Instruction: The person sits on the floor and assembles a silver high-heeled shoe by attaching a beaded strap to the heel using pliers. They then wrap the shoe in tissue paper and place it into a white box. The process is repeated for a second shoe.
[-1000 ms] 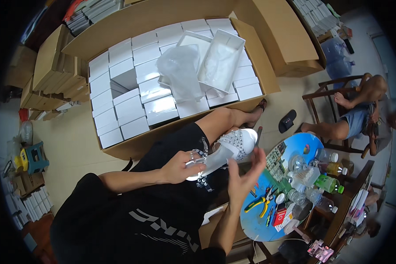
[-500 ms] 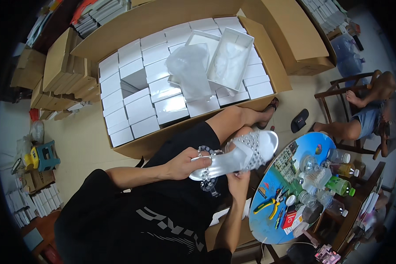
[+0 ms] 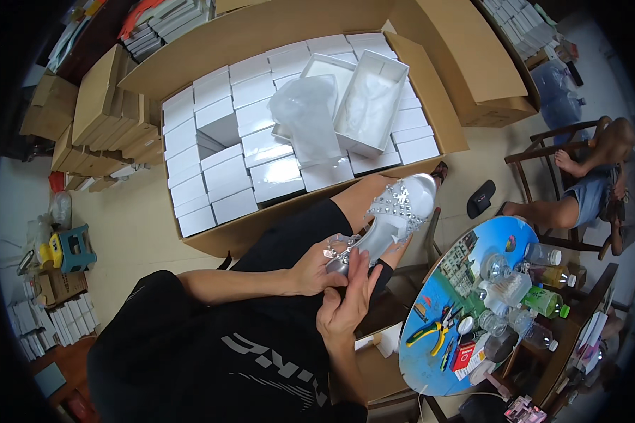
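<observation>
A silver sandal (image 3: 396,211) with a studded, clear-looking upper is held over my lap, its toe pointing away to the upper right. My left hand (image 3: 316,271) is closed around its heel end, beside the ankle strap. With fingers stretched out, my right hand (image 3: 347,303) lies against the near side of the heel, apparently touching it. Beyond the sandal, an open white shoebox (image 3: 375,99) holding white tissue rests on the packed boxes. Next to it lies a translucent plastic bag (image 3: 305,116), partly over another open box part.
A large carton (image 3: 212,242) full of white shoeboxes (image 3: 279,176) stands ahead. At right, a blue round table (image 3: 420,359) carries bottles, yellow-handled pliers (image 3: 441,328) and a red packet (image 3: 463,356). Another person (image 3: 557,208) sits beyond; a black slipper (image 3: 480,199) lies on the floor.
The sandal has turned so its toe points higher up. My right hand has left the underside near the toe and come back to the heel, fingers now extended.
</observation>
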A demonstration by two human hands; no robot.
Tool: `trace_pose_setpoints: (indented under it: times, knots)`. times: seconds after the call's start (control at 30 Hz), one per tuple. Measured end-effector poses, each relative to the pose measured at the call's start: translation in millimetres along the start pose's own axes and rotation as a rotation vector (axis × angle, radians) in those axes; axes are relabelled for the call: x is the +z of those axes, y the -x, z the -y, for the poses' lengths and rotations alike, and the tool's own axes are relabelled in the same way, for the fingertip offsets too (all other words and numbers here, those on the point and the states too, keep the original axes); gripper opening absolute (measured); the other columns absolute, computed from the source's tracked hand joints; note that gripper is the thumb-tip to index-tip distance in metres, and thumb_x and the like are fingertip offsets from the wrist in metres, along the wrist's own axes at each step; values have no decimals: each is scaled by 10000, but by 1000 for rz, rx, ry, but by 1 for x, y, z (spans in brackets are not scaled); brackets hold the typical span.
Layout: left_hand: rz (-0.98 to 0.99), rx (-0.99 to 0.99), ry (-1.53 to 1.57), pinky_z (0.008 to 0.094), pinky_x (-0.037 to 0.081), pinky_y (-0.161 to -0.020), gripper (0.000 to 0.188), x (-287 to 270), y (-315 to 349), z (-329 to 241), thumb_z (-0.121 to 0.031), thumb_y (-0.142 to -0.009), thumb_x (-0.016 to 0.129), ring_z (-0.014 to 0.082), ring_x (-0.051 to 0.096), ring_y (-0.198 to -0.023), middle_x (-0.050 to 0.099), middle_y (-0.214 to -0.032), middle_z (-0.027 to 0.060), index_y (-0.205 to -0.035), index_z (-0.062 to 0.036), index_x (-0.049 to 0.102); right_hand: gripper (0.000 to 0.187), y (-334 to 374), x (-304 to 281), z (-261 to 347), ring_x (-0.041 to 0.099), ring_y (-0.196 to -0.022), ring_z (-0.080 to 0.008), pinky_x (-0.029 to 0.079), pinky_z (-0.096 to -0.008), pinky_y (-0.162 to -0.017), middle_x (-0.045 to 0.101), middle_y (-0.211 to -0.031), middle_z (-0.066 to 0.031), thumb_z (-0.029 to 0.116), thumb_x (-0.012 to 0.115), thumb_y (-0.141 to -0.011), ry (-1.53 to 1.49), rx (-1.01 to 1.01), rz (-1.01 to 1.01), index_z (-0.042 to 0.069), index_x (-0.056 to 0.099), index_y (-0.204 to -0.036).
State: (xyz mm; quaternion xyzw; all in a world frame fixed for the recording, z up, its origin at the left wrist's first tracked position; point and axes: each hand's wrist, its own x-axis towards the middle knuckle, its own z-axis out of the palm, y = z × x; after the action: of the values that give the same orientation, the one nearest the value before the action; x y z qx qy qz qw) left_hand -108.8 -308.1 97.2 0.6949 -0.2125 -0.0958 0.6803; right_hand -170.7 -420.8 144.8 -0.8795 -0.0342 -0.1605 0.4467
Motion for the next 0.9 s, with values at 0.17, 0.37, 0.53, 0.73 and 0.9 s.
trace_pose_setpoints:
  times: [0.17, 0.37, 0.53, 0.73, 0.9]
  knots:
    - [-47, -10, 24, 412, 440, -893, 249, -2, -3, 0, -231, -962, 543, 353, 570, -953, 637, -1009, 143, -1033, -12, 637, 680, 11, 30, -16, 314, -1452, -400, 175, -518, -1194, 327, -1539, -304, 221, 481, -1013, -327, 183, -313, -140, 181, -1505]
    - [-5, -82, 38, 424, 393, -950, 258, 3, -6, 1, -208, -982, 485, 323, 564, -973, 615, -1044, 145, -1060, 4, 610, 615, -14, 9, -58, 504, -1303, -261, 352, -378, -1122, 496, -1420, -197, 32, 559, -934, -1272, 590, -12, -96, 310, -1482]
    - [230, -46, -176, 434, 399, -1020, 319, -9, -25, 18, -187, -981, 493, 325, 523, -1181, 594, -1228, 182, -1199, 19, 605, 628, -31, -1, -71, 609, -1143, -203, 447, -323, -1031, 599, -1288, -156, -52, 639, -863, -1165, 622, -141, -83, 395, -1440]
    - [-149, -98, -357, 419, 503, -789, 356, -58, -156, 60, -287, -938, 595, 359, 655, -876, 684, -958, 241, -1006, 48, 694, 598, -19, 7, -104, 638, -1065, -161, 469, -287, -973, 651, -1216, -123, -58, 656, -876, -1002, 670, -269, -60, 421, -1426]
    - [-249, -232, -998, 459, 538, -846, 298, -84, -271, 144, -162, -854, 639, 398, 669, -926, 667, -983, 248, -1043, 69, 648, 579, -19, 4, -97, 613, -1083, -166, 462, -296, -976, 627, -1226, -126, -94, 638, -855, -1087, 735, -205, -70, 445, -1400]
